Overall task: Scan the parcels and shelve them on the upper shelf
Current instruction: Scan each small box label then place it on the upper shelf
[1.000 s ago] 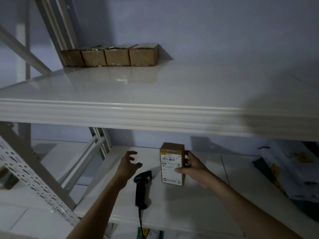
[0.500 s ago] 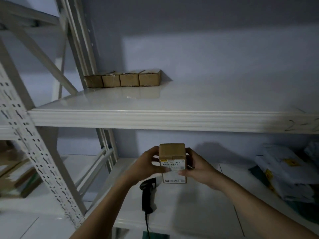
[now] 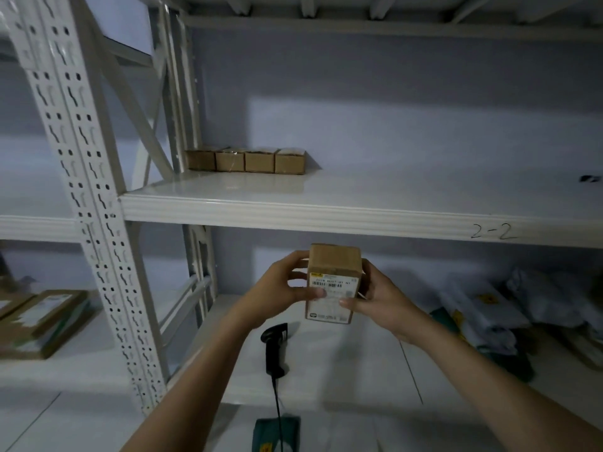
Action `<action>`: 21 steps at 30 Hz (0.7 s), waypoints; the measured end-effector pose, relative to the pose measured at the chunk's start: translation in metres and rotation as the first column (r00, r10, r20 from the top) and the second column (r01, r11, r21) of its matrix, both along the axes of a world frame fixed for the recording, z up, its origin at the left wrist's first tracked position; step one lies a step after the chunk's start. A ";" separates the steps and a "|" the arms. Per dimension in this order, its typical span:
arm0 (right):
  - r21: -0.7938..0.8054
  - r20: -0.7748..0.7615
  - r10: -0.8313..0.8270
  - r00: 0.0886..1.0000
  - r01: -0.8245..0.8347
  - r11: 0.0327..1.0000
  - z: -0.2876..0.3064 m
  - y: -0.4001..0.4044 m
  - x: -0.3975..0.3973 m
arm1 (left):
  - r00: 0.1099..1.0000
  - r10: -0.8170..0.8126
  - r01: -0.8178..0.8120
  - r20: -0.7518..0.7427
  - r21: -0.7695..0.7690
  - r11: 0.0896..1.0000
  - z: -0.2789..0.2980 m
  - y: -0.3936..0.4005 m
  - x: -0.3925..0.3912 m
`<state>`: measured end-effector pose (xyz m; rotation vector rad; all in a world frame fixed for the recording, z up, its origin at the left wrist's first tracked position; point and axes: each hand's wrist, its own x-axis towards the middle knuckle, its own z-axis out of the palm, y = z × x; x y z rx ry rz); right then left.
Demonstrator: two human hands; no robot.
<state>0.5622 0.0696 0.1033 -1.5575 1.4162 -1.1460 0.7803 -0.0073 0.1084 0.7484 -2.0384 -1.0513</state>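
Both hands are up on one small brown cardboard parcel with a white barcode label (image 3: 333, 282): the left hand (image 3: 283, 287) wraps its fingers round the left side, the right hand (image 3: 375, 296) clamps the right side with the thumb across the label. The parcel sits upright in the air, just below the front lip of the white upper shelf marked "2-2" (image 3: 359, 197) and not touching it.

Counting on that upper shelf: four small brown cardboard boxes (image 3: 245, 160), side by side in a row, tight against the back wall at the left end beside the rear post.

Below the shelf, one black handheld barcode scanner (image 3: 274, 349) lies on the white lower shelf (image 3: 359, 370), directly under the held parcel, its cable trailing off the front edge. To the right of the scanner there's a heap of pale plastic mailer bags (image 3: 489, 308); it's dim there, so I can't count them. Left of the shelf, past the white perforated steel upright (image 3: 81, 177), a few flat brown cardboard envelopes (image 3: 42, 321) are stacked in the next bay. The wall behind is plain and pale.
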 end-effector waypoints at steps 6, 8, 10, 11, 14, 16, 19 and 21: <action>-0.042 -0.022 -0.025 0.999 0.024 0.999 0.029 0.035 -0.016 | 1.000 -0.008 0.008 -0.002 -0.018 1.000 0.028 0.034 -0.017; -0.063 -0.033 -0.024 0.999 0.022 0.998 0.039 0.045 -0.025 | 0.999 -0.035 0.036 0.017 -0.031 0.999 0.041 0.045 -0.024; -0.100 -0.021 -0.023 1.000 0.021 0.995 0.050 0.052 -0.035 | 0.997 -0.061 0.064 0.047 -0.061 0.996 0.052 0.054 -0.033; -0.121 -0.001 -0.030 1.000 0.029 0.992 0.055 0.054 -0.040 | 0.998 -0.055 0.058 0.044 -0.074 0.996 0.058 0.058 -0.039; -0.204 0.091 -0.077 0.993 0.095 0.974 0.072 0.058 -0.057 | 0.999 0.002 -0.005 -0.053 -0.059 0.998 0.075 0.066 -0.064; -0.246 0.123 -0.101 0.987 0.129 0.961 0.085 0.060 -0.070 | 0.990 0.014 -0.020 -0.137 -0.040 0.999 0.088 0.070 -0.083; -0.293 0.190 -0.091 0.978 0.145 0.945 0.105 0.057 -0.091 | 0.972 0.059 -0.077 -0.228 -0.070 0.995 0.108 0.075 -0.110; -0.311 0.200 -0.090 0.976 0.150 0.938 0.120 0.052 -0.101 | 0.956 0.067 -0.093 -0.286 -0.080 0.992 0.117 0.074 -0.124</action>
